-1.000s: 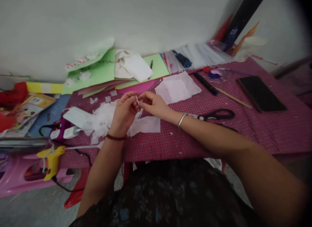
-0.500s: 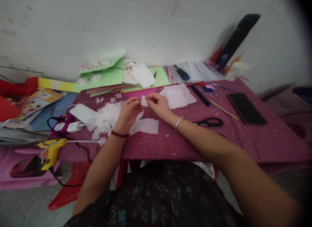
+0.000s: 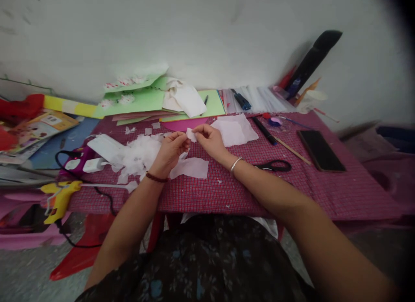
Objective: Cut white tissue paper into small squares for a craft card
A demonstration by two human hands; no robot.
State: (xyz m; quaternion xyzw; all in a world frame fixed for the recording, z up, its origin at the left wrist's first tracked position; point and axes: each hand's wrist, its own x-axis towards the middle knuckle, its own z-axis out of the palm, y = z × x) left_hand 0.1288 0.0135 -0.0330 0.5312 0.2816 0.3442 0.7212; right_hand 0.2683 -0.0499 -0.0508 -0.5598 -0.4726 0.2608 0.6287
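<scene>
Both hands meet over the middle of a table covered with a pink checked cloth. My left hand and my right hand pinch a small white piece of tissue paper between their fingertips, just above the cloth. A larger white tissue sheet lies flat under the hands. A heap of torn white tissue sits just left of my left hand. My left wrist wears a dark bead bracelet, my right wrist a silver bangle.
Black scissors, a black marker, a wooden stick and a dark phone lie to the right. More tissue sheets and green card lie at the back. A yellow glue gun and power strip sit at left.
The small tissue piece, first a thin folded sliver between the fingertips, now shows as a wider flat scrap. The camera view has tilted and shifted; the hands stay together over the same spot.
</scene>
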